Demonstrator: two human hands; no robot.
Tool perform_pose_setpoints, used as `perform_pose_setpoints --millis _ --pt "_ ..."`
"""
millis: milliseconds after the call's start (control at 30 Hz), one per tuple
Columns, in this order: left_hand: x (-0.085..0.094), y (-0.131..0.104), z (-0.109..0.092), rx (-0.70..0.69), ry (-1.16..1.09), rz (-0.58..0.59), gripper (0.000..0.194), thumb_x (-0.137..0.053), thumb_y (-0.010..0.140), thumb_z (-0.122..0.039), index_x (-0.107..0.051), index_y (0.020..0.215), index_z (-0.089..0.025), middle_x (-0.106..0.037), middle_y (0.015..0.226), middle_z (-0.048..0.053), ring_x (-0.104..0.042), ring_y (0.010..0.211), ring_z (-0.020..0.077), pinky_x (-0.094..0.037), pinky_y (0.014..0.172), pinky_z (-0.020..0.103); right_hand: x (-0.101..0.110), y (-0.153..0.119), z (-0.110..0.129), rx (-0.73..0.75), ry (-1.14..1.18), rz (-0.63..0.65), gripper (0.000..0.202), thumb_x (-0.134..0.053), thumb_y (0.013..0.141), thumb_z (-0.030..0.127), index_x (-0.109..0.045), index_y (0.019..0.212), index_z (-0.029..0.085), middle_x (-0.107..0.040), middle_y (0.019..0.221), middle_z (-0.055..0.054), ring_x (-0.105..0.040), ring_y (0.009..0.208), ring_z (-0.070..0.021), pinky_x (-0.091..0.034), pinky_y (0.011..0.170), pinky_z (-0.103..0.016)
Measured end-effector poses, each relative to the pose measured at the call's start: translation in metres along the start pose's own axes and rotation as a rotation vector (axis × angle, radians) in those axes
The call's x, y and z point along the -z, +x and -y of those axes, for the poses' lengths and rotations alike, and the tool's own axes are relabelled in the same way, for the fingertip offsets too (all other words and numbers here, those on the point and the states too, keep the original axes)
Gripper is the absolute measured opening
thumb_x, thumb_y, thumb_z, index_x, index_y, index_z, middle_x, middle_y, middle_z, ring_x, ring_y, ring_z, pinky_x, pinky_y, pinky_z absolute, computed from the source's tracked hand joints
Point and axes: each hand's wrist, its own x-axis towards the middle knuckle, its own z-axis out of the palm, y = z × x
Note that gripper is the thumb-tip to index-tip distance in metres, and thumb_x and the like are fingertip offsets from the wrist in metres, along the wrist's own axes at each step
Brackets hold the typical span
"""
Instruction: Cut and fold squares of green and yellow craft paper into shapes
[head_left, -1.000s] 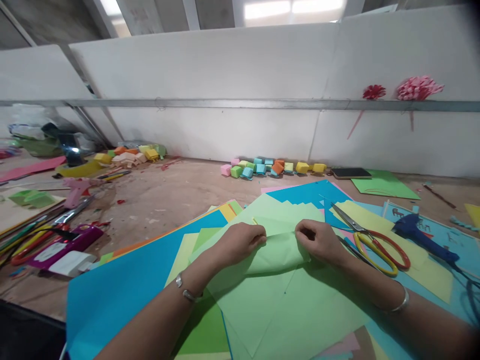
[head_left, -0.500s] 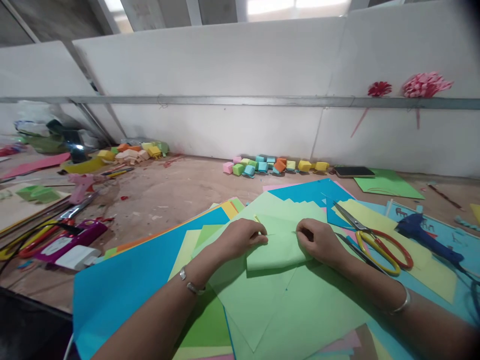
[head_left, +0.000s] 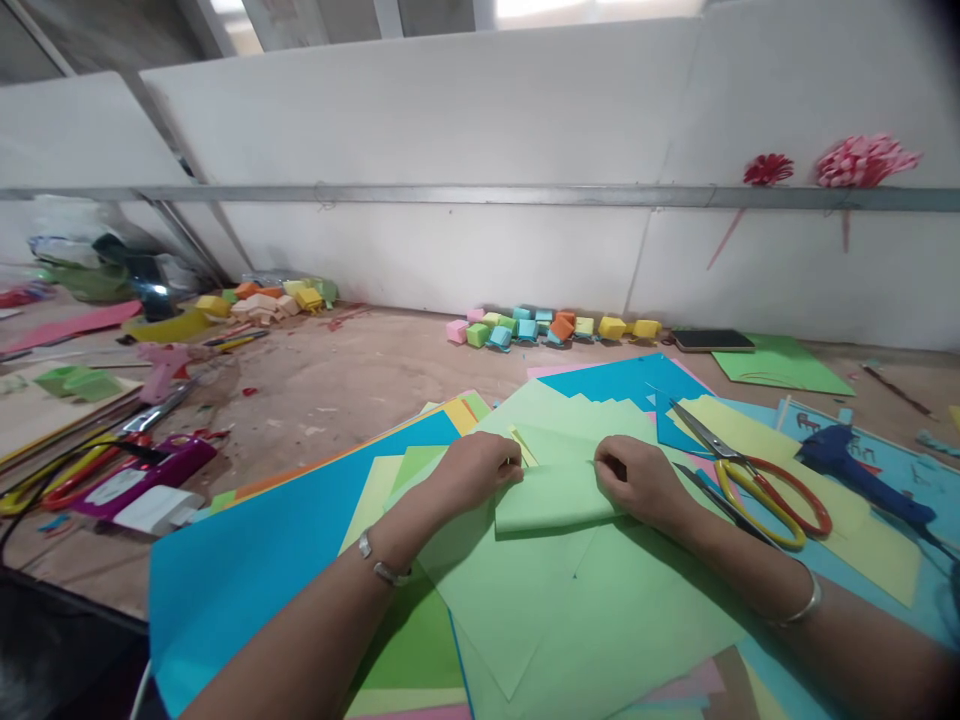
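Green paper [head_left: 559, 500] | pinched: left hand [head_left: 476, 470], right hand [head_left: 639, 478] | scissors [head_left: 739, 461], glue gun [head_left: 862, 474] at right

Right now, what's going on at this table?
A person is handling light green paper, with the left hand and right hand pinching its folded part near either end, over a spread of coloured sheets. Scissors and a blue glue gun lie to the right, not in hand. Small blocks sit near the wall.

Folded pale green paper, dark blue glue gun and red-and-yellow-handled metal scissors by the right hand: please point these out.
Folded paper [head_left: 559, 500]: head view, front of the fold.
Glue gun [head_left: 853, 469]: head view, its body.
Scissors [head_left: 730, 459]: head view, near the pivot.
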Motion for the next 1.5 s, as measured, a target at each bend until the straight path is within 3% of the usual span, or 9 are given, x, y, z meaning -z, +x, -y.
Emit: perform_pose_setpoints --millis 200,967,1067,1233,1500 --pt "-0.001 0.0 -0.001 -0.003 0.032 -0.003 0.013 -0.057 0.082 -0.018 -0.069 0.084 -0.022 -0.073 0.087 0.003 -0.063 0.08 0.0199 -0.032 0.057 0.025 0.001 -0.001 0.001 0.004 -0.026 -0.006 0.015 -0.042 0.079 0.017 -0.048 0.066 0.02 -0.054 0.065 -0.002 -0.045 0.06 -0.0145 -0.029 0.055 -0.026" --pt "-0.009 0.002 -0.003 -0.074 0.055 -0.058 0.02 -0.049 0.078 -0.01 -0.065 0.072 -0.018 -0.065 0.082 0.005 -0.057 0.076 0.0179 -0.029 0.056 0.027 -0.009 -0.001 -0.002 -0.011 -0.151 0.014 0.014 -0.044 0.074 0.013 -0.044 0.063 0.02 -0.05 0.063 -0.001 -0.041 0.057 -0.0131 -0.024 0.053 -0.026" --pt "-0.008 0.002 -0.004 -0.078 0.05 -0.06 0.018 -0.05 0.083 -0.013 -0.065 0.074 -0.018 -0.065 0.083 0.005 -0.058 0.076 0.0181 -0.028 0.055 0.026 -0.009 -0.001 -0.002 -0.017 -0.153 0.018 0.014 -0.044 0.075 0.013 -0.043 0.063 0.02 -0.05 0.064 -0.001 -0.041 0.057 -0.0131 -0.024 0.053 -0.026" --pt "-0.004 0.001 -0.004 -0.073 0.017 -0.041 0.016 -0.062 0.084 -0.032 -0.066 0.076 -0.019 -0.066 0.082 0.004 -0.058 0.075 0.0178 -0.03 0.056 0.025 -0.009 -0.001 -0.001 -0.026 -0.156 0.023 0.015 -0.044 0.075 0.013 -0.042 0.063 0.021 -0.049 0.063 0.0 -0.041 0.057 -0.013 -0.023 0.053 -0.026" --pt "-0.008 0.006 0.0 -0.036 -0.027 -0.047 0.007 -0.068 0.076 -0.025 -0.066 0.075 -0.019 -0.067 0.079 0.001 -0.057 0.071 0.016 -0.03 0.054 0.025 -0.007 -0.001 -0.001 -0.03 -0.163 0.04 0.014 -0.044 0.075 0.013 -0.043 0.063 0.02 -0.05 0.064 0.0 -0.042 0.057 -0.0129 -0.022 0.052 -0.027"
